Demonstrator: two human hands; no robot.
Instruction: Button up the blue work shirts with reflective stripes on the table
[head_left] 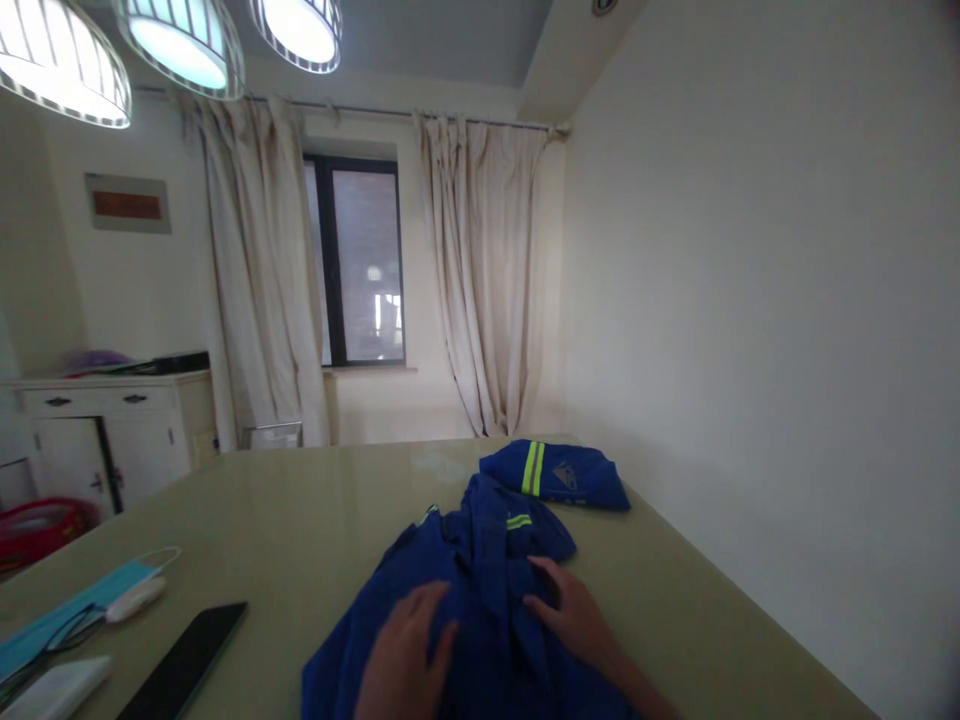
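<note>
**While both my hands lie on the blue work jacket**

As I lean over the table (315, 520), my left hand (405, 650) lies palm down on the blue work jacket (487, 560), fingers loosely spread and pointing away from me, gripping nothing. My right hand (581, 620) comes in from the right, wrist low and forearm angled inward. Its fingers stretch up and to the left across a bunched ridge of cloth, and the thumb sits against the same ridge; whether it nips the fold I cannot tell.

The jacket sits crumpled under and between both palms, with a yellow-green stripe showing just beyond my right fingertips. Farther out past that hand, apart from the heap, lies a second blue garment (559, 475), folded, with two stripes. Well off to the left of my left hand rest a dark phone (184, 660), a blue face mask (82, 600) and a white object (52, 690).
</note>
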